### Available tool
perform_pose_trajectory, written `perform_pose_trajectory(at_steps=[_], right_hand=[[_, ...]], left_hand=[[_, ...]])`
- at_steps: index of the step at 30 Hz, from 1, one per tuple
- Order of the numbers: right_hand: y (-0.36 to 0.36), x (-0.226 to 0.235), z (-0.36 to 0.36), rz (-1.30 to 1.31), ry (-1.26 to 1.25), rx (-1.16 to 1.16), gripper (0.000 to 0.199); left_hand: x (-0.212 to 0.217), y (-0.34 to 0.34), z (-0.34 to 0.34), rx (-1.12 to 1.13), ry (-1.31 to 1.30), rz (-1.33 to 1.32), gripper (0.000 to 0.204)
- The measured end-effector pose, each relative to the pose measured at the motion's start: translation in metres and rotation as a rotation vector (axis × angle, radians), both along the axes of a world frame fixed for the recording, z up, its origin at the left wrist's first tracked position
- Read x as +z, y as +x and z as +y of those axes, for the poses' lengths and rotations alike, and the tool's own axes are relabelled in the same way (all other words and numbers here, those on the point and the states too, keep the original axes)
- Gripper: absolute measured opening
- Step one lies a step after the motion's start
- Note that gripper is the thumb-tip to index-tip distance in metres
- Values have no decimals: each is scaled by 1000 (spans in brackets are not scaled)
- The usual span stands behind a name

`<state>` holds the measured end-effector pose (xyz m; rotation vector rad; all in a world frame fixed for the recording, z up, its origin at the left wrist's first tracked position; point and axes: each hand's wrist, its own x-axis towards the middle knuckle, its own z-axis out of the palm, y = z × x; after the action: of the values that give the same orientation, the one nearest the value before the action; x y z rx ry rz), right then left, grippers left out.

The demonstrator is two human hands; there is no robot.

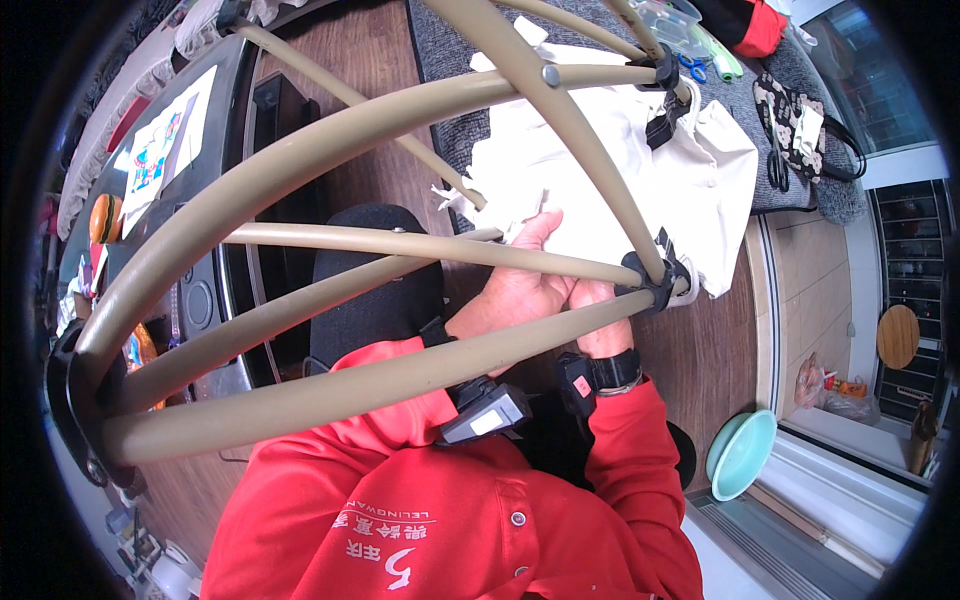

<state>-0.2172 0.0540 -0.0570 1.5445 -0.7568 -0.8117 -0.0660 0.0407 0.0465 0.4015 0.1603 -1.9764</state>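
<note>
Quite rumpled white cloth by left hand, right hand, openness and grip unclear

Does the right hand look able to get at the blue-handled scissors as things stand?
Probably not from here: the blue-handled scissors lie beyond the white cloth, and rounded beige tubes cross between them and the right hand in this view.

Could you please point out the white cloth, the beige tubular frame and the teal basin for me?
White cloth (628, 152): head view, on its middle part.
Beige tubular frame (300, 402): head view, on its long tube nearest the person's body.
Teal basin (748, 456): head view, on its bare inside.
</note>
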Motion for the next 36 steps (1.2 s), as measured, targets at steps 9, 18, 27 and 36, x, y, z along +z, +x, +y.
perform_pose_trajectory(at_steps=[9, 18, 27, 36], right_hand=[[1, 13, -5, -1006, 529, -117, 8], [-4, 14, -11, -1011, 452, -50, 4], [-11, 10, -13, -1565, 559, 36, 8], [-10, 12, -11, -1407, 552, 40, 8]], left_hand=[[-8, 1, -2, -50, -36, 79, 36], [-24, -1, -14, -91, 185, -40, 35], [-23, 0, -13, -71, 182, -14, 34], [-11, 1, -12, -61, 203, -68, 33]])
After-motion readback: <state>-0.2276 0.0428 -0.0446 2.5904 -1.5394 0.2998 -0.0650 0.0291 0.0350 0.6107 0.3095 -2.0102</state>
